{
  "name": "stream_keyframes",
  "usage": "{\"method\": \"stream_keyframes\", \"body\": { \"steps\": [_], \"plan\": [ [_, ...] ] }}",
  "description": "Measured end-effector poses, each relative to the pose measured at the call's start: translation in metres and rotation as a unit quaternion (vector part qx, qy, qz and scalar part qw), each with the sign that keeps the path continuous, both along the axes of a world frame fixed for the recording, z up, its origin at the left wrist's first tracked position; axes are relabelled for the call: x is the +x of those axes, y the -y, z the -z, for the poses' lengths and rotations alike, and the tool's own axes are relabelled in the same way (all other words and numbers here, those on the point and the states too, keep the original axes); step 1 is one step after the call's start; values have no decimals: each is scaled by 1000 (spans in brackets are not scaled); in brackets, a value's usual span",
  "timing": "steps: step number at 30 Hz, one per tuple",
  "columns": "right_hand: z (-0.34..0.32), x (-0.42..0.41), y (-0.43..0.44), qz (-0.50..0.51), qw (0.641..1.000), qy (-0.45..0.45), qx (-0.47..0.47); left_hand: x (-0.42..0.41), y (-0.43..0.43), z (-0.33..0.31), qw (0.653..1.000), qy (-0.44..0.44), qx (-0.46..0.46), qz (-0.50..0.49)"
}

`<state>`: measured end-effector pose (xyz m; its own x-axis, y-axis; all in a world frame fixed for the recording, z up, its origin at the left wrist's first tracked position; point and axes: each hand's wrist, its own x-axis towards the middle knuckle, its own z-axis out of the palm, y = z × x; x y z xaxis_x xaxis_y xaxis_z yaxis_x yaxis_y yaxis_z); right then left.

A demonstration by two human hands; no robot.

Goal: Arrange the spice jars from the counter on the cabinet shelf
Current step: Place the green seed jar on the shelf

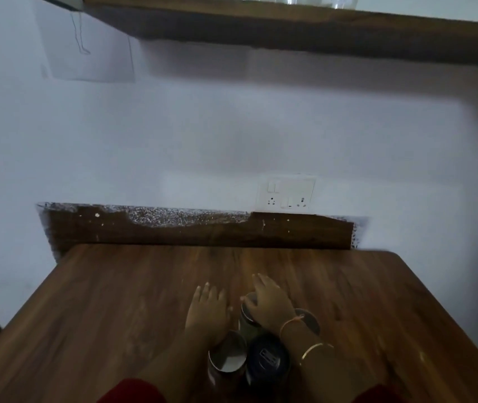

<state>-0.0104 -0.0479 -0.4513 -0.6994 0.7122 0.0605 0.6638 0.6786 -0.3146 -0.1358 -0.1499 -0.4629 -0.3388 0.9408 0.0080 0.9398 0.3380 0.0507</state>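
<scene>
**Fingers.** The right hand's (269,308) fingers lie draped over the lid of the rear jar (246,322), thumb at its left rim. Blur hides whether the grasp is closed. The left hand's (207,311) fingers are straight, slightly spread and hold nothing, just beside that jar.

**Surroundings.** A steel-lidded jar (227,356), a dark-lidded jar (268,357) and a fourth jar (309,319) behind the right wrist cluster on the counter (101,309).

**Step, as judged.** A jar is being taken up. The next move calls for a firm grip and a high lift to the shelf (290,27), well above.
</scene>
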Motion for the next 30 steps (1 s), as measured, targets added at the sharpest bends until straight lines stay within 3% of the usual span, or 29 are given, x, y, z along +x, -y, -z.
{"method": "stream_keyframes", "body": {
  "steps": [10, 16, 20, 22, 25, 26, 29, 30],
  "plan": [
    [27, -4, 5, 82, 986, 21, -145, -11, 12, 11, 997, 52, 6, -61],
    [32, -2, 2, 89, 991, -5, -103, -19, 15, 14, 989, 116, 35, -81],
    [20, -8, 3, 88, 992, -81, -42, -28, 5, 9, 956, 232, 131, -121],
    [2, -13, 0, 80, 984, -145, -66, -31, -3, -1, 911, 325, 189, -168],
    [-36, -20, -5, 39, 967, -229, -105, -29, -13, -23, 803, 486, 250, -238],
    [-49, -23, -5, 24, 957, -264, -115, -28, -17, -30, 751, 549, 265, -253],
    [-88, -31, -2, -17, 910, -387, -149, -25, -23, -48, 547, 756, 259, -249],
    [-99, -33, -1, -32, 897, -413, -153, -26, -25, -53, 504, 796, 236, -239]
  ]
}}
